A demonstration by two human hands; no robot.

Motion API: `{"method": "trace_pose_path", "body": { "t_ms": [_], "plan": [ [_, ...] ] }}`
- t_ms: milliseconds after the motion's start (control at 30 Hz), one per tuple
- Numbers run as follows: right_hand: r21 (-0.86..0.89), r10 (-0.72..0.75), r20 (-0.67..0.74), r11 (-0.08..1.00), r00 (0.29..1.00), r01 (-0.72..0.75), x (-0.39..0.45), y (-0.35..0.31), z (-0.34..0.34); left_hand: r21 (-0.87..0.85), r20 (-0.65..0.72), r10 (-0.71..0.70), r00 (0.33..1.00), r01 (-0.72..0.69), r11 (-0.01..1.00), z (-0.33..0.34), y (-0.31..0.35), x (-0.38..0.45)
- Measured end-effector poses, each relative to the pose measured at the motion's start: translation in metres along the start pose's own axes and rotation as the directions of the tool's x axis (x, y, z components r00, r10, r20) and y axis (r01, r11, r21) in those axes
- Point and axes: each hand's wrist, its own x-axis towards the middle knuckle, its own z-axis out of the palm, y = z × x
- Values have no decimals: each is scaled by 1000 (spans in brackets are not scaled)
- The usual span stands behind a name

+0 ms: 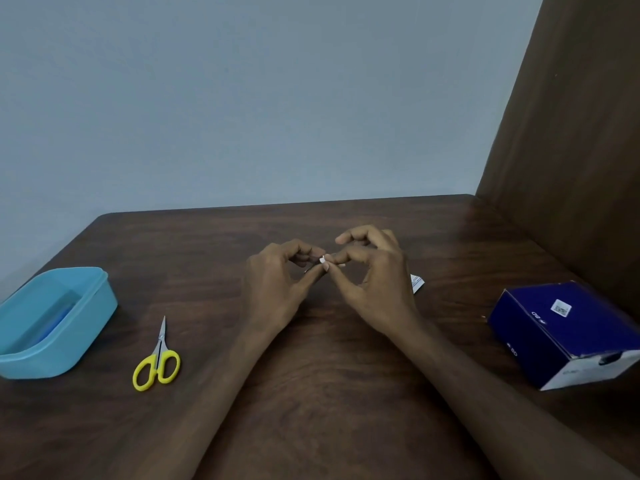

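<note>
**Both hands pinched on a small white piece at mid-table**

Nearest the camera, bare table [322, 403] shows between and beside the two forearms. To their left lie scissors [157, 358], flat and closed, with the tips pointing away. Just beyond them stands an open-topped tub [100, 306], cut by the left frame edge. To the right a box [561, 334] sits well apart from the arms, cut by the right frame edge.

At mid-table the left hand [277, 282] and right hand [374, 282] meet fingertip to fingertip. Each pinches the same white piece [322, 260], which is too small to identify. A wrapper [416, 283] lies just behind the right hand.

Beyond the hands, open tabletop runs to the far edge, which is rounded at its left corner and stands against the wall [242, 98]. A brown panel [571, 133] closes off the right side.
</note>
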Motion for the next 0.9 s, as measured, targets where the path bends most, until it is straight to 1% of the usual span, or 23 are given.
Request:
{"method": "trace_pose_path", "body": {
  "t_ms": [67, 167, 233, 300, 367, 433, 467, 500, 567, 600, 733, 833, 900],
  "plan": [
    [17, -2, -14, 1000, 1000, 3, 1, -1, -1, -79, 0, -24, 1000, 24, 997, 0, 2, 1],
    [18, 4, -45, 1000, 999, -4, 2, -1, -4, -99, 13, -7, 1000, 8, 995, 0, 4, 1],
    [17, 15, -6, 1000, 1000, -15, 1, -1, -3, -101, 26, -1, 1000, 4, 995, 0, 4, 0],
    [36, 32, 12, 999, 999, -32, 0, -1, -2, -121, 38, -41, 998, 45, 992, -1, 4, 1],
    [95, 66, -63, 994, 996, -60, 2, -3, -4, -188, 48, -130, 990, 137, 973, -2, 4, 1],
    [179, 129, -161, 979, 978, -100, 5, -5, -6, -300, 94, -221, 971, 239, 923, -1, 4, 3],
    [222, 170, -185, 967, 968, -127, 6, -4, -7, -343, 117, -245, 962, 271, 900, -1, 3, 4],
    [268, 215, -186, 950, 959, -161, 7, -3, -6, -370, 130, -255, 958, 285, 884, -1, 3, 4],
    [359, 297, -144, 905, 944, -230, 7, -2, -3, -403, 141, -259, 955, 295, 866, -1, 2, 4],
    [377, 311, -123, 893, 943, -245, 6, -1, -2, -414, 143, -263, 954, 299, 859, 0, 2, 4],
    [283, 243, -84, 936, 966, -211, 3, -2, 1, -477, 171, -277, 945, 326, 817, 2, -2, 4],
    [259, 255, -84, 939, 963, -226, 3, -3, 0, -508, 201, -281, 938, 346, 789, 3, -3, 5],
    [239, 231, -71, 948, 970, -208, 3, -4, 0, -515, 218, -287, 933, 360, 778, 3, -3, 5]
  ]
}}
